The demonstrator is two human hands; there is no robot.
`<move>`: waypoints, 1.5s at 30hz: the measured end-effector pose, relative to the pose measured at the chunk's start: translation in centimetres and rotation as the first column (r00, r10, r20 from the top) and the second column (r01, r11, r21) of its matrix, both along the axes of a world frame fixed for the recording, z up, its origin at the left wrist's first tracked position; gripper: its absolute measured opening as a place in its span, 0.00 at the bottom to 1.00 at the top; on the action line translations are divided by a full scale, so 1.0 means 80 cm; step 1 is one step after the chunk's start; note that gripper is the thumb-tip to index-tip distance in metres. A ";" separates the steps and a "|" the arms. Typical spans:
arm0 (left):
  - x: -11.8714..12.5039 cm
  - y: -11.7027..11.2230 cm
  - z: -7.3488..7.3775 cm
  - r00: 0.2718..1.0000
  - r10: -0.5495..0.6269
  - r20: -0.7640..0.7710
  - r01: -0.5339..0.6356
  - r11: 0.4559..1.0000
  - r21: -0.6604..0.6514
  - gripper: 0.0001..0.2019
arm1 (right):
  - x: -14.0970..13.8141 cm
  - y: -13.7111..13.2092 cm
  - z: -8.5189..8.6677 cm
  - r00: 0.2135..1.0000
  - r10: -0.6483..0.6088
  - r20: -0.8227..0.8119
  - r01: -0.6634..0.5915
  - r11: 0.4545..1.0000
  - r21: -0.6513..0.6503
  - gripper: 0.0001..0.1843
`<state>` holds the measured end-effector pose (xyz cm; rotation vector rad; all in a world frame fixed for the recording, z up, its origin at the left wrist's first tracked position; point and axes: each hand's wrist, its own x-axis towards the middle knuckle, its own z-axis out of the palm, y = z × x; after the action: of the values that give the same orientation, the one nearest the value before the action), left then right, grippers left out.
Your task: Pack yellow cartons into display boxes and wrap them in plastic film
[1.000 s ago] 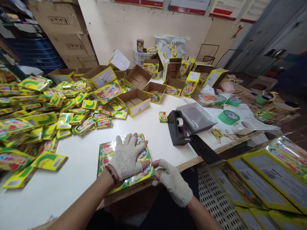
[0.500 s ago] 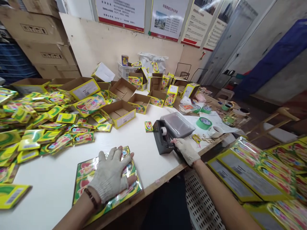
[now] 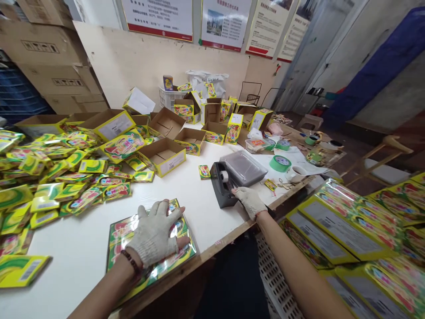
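White table holds a black tape dispenser. Left of it, the left hand lies flat, fingers spread, on a wrapped pack with unreadable print. The right hand touches the dispenser's front, fingers curled; grip unclear.

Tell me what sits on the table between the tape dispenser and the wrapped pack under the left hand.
Nothing visible: only bare white table separates the tape dispenser, which the right hand touches, from the wrapped pack under the left hand.
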<state>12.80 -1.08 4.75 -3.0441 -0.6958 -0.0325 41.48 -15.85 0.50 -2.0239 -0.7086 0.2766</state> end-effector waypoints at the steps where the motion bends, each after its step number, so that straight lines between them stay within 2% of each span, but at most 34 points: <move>1: 0.000 0.001 -0.001 1.000 -0.002 -0.002 0.002 1.000 0.003 0.35 | -0.003 0.001 0.004 1.000 -0.015 -0.001 0.015 1.000 0.014 0.16; 3: 0.000 0.001 -0.002 1.000 -0.001 -0.004 0.001 1.000 0.012 0.35 | -0.011 -0.001 0.013 0.999 -0.054 -0.003 0.054 0.997 0.055 0.13; 6: 0.001 0.001 -0.003 1.000 0.003 -0.003 -0.003 1.000 0.022 0.35 | -0.031 -0.017 0.025 0.995 -0.100 0.008 0.099 0.988 0.117 0.13; 9: 0.001 0.000 -0.003 1.000 0.007 -0.004 -0.007 1.000 0.018 0.35 | -0.052 -0.040 0.022 0.989 -0.134 -0.058 0.141 0.979 0.148 0.14; 12: 0.002 -0.001 -0.002 1.000 0.012 -0.016 -0.012 1.000 0.004 0.36 | -0.070 -0.051 0.001 0.969 -0.160 -0.188 0.193 0.966 0.170 0.17; 16: 0.003 0.000 0.000 1.000 0.007 -0.017 -0.007 1.000 0.007 0.37 | -0.081 -0.042 -0.038 0.919 -0.148 -0.366 0.239 0.947 0.216 0.21; 18: 0.003 0.000 0.000 1.000 0.005 -0.011 -0.005 1.000 0.011 0.37 | -0.082 -0.041 -0.049 0.898 -0.131 -0.419 0.242 0.944 0.223 0.21; 20: 0.002 -0.001 0.001 1.000 0.006 -0.005 -0.006 1.000 0.003 0.37 | -0.081 -0.045 -0.049 0.889 -0.084 -0.450 0.199 0.956 0.215 0.21; 22: 0.001 -0.002 0.002 1.000 0.009 0.002 -0.009 1.000 -0.017 0.37 | -0.080 -0.050 -0.036 0.881 0.005 -0.474 0.100 0.976 0.196 0.21; 24: 0.001 -0.004 0.003 1.000 0.014 0.010 -0.014 0.999 -0.041 0.37 | -0.081 -0.049 -0.012 0.858 0.174 -0.484 -0.097 0.979 0.180 0.20; 25: 0.000 -0.004 0.003 1.000 0.015 0.014 -0.015 0.999 -0.052 0.38 | -0.083 -0.044 0.003 0.827 0.289 -0.482 -0.229 0.957 0.180 0.20; 26: 0.000 -0.005 0.003 1.000 0.015 0.019 -0.014 0.998 -0.060 0.38 | -0.085 -0.035 0.018 0.777 0.412 -0.477 -0.369 0.911 0.187 0.20; 28: -0.001 -0.005 0.003 0.999 0.016 0.031 -0.014 0.998 -0.067 0.39 | -0.093 -0.007 0.044 0.623 0.631 -0.463 -0.622 0.758 0.196 0.21; 29: -0.001 -0.005 0.003 0.999 0.016 0.037 -0.014 0.998 -0.067 0.40 | -0.098 0.009 0.054 0.541 0.703 -0.462 -0.709 0.677 0.198 0.21; 31: -0.002 -0.005 0.002 0.999 0.010 0.047 -0.007 0.998 -0.065 0.41 | -0.108 0.044 0.064 0.419 0.773 -0.477 -0.810 0.556 0.189 0.20; 32: -0.002 -0.004 0.002 0.999 0.003 0.052 0.001 0.998 -0.065 0.41 | -0.111 0.059 0.064 0.380 0.785 -0.490 -0.841 0.513 0.170 0.19; 35: -0.001 -0.003 0.000 0.998 -0.005 0.065 0.010 0.998 -0.069 0.30 | -0.115 0.091 0.047 0.355 0.775 -0.523 -0.882 0.463 0.086 0.18; 37: 0.000 -0.003 0.000 0.997 0.019 0.079 -0.015 0.998 -0.056 0.23 | -0.114 0.099 0.030 0.354 0.778 -0.518 -0.891 0.449 0.065 0.19; 39: 0.000 -0.004 0.000 0.995 0.041 0.087 -0.038 0.998 -0.041 0.21 | -0.114 0.099 0.012 0.328 0.772 -0.545 -0.880 0.459 0.120 0.21; 42: 0.001 -0.004 -0.002 0.995 0.045 0.084 -0.043 0.998 -0.035 0.20 | -0.122 0.091 -0.008 0.311 0.714 -0.628 -0.804 0.549 0.226 0.27; 45: 0.003 -0.004 -0.006 0.995 0.048 0.092 -0.047 0.999 -0.016 0.23 | -0.139 0.079 -0.025 0.361 0.663 -0.656 -0.731 0.638 0.243 0.34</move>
<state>13.06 -1.37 4.28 -3.0549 -0.7769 -0.1694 30.40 -9.49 -1.52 -1.3513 -1.0230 1.5475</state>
